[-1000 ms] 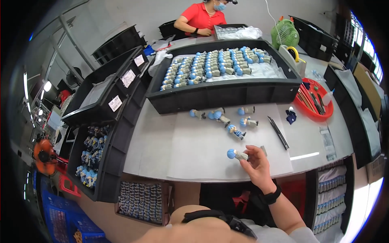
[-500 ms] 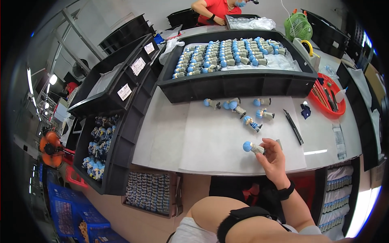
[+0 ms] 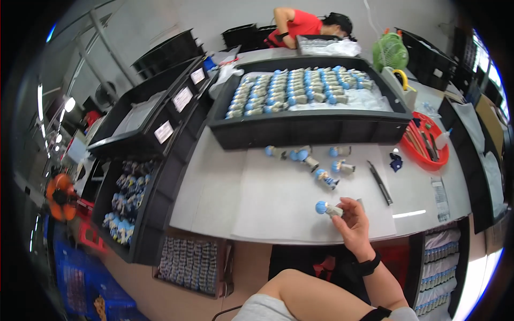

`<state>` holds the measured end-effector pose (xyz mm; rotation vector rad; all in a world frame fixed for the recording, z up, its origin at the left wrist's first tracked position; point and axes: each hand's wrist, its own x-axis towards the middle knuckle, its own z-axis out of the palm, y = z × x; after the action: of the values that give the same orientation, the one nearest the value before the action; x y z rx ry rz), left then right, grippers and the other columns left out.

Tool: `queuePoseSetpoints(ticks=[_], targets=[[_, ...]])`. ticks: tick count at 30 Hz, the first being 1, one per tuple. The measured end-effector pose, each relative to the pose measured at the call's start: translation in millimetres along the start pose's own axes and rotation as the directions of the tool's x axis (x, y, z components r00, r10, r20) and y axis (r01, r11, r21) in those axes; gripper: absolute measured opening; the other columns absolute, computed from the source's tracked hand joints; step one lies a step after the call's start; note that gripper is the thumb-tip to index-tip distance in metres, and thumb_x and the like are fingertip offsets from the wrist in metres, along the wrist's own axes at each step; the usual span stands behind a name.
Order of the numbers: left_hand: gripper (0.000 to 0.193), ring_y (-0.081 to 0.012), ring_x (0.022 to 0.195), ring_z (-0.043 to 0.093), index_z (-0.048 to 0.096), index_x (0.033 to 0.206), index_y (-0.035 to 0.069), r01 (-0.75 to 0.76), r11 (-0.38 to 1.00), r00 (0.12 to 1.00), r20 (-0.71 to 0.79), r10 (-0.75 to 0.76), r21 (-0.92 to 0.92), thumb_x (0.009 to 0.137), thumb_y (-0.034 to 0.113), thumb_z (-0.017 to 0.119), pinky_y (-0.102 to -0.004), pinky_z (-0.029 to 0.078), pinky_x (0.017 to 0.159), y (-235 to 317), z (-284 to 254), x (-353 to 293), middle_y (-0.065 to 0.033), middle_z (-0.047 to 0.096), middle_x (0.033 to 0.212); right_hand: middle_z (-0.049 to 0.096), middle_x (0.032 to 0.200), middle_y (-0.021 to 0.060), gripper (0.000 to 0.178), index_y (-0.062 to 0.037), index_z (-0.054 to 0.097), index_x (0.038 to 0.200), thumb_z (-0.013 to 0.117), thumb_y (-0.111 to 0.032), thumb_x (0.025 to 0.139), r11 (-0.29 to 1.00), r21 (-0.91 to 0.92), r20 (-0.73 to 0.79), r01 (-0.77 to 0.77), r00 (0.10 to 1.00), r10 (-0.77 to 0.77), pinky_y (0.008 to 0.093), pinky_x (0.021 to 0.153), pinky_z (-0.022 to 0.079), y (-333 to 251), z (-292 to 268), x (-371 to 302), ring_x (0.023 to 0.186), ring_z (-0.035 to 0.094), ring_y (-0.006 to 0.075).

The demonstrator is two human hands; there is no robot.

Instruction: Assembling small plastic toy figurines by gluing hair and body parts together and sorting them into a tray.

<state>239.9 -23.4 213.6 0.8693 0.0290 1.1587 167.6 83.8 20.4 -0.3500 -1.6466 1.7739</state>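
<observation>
My right hand (image 3: 354, 227), with a black band at its wrist, is closed on a small figurine (image 3: 331, 209) with blue hair and a grey-beige body. It holds the figurine by the lower body, just above the white sheet (image 3: 267, 208), with the head pointing left. A small greyish piece (image 3: 360, 203) shows behind my fingers, partly hidden. Beyond the hand lie several loose figurines, among them one in blue and dark clothing (image 3: 326, 179) and a grey-clothed one (image 3: 342, 167). A dark pen-like tool (image 3: 380, 183) rests to their right. My left hand is out of view.
A large black tray (image 3: 305, 131) holds rows of figurines. Black bins (image 3: 155, 128) stand at left, one full of dark-clothed figurines (image 3: 128, 192). At right are a red tool basket (image 3: 428, 160), a dark blue piece (image 3: 395, 162) and a green fan (image 3: 390, 52). A co-worker (image 3: 305, 27) leans over the far side.
The view has shifted, so the table sits lower in the picture. My right hand keeps its grip on the figurine. The co-worker has bent down. A black-banded limb has dropped toward the lower edge.
</observation>
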Motion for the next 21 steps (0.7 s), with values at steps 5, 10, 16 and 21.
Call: queuePoseSetpoints(ticks=[5, 10, 16, 21], targets=[[0.017, -0.0190, 0.109, 0.044, 0.054, 0.101, 0.000, 0.320, 0.842, 0.929, 0.032, -0.370, 0.433, 0.087, 0.009, 0.053, -0.0288, 0.034, 0.091, 12, -57, -15, -0.0150, 0.051, 0.112, 0.053, 0.107, 0.0085, 0.041, -0.0028, 0.042, 0.120, 0.057, 0.004, 0.082, 0.927, 0.368, -0.036, -0.072, 0.995, 0.092, 0.0286, 0.082, 0.046, -15, -18, -4, 0.093, 0.056, 0.0156], [0.008, -0.0033, 0.045, 0.046, 0.065, 0.087, -0.003, 0.498, 0.521, 0.776, -0.624, 0.090, 0.693, 0.084, 0.003, 0.060, -0.0187, 0.033, 0.040, 20, -92, -71, -0.0038, 0.055, 0.055, 0.053, 0.106, 0.0057, 0.036, -0.0024, 0.042, 0.120, 0.054, 0.001, 0.086, 0.925, 0.337, -0.278, 0.175, 0.957, -0.079, 0.0265, 0.087, 0.042, -57, -107, -39, 0.099, 0.052, 0.0126], [0.037, -0.0149, 0.056, 0.043, 0.055, 0.071, -0.003, 0.648, 0.144, 0.439, -0.521, 0.732, 0.748, 0.092, 0.027, 0.048, -0.0272, 0.036, 0.051, -9, -156, -119, -0.0065, 0.048, 0.062, 0.060, 0.084, -0.0021, 0.024, -0.0057, 0.060, 0.099, 0.064, -0.001, 0.076, 0.899, -0.437, -0.851, -0.043, 0.342, -0.398, 0.0181, 0.060, 0.042, -84, -298, -189, 0.070, 0.051, 0.0027], [0.027, -0.0231, 0.079, 0.047, 0.052, 0.094, -0.004, 0.700, -0.101, 0.265, -0.126, 0.956, 0.707, 0.092, 0.023, 0.049, -0.0333, 0.041, 0.071, -15, -195, -119, -0.0163, 0.051, 0.089, 0.063, 0.079, 0.0025, 0.027, -0.0053, 0.061, 0.099, 0.066, -0.004, 0.072, 0.712, -0.419, -0.782, -0.564, -0.175, -0.598, 0.0235, 0.062, 0.046, -58, -440, -354, 0.067, 0.055, 0.0084]])
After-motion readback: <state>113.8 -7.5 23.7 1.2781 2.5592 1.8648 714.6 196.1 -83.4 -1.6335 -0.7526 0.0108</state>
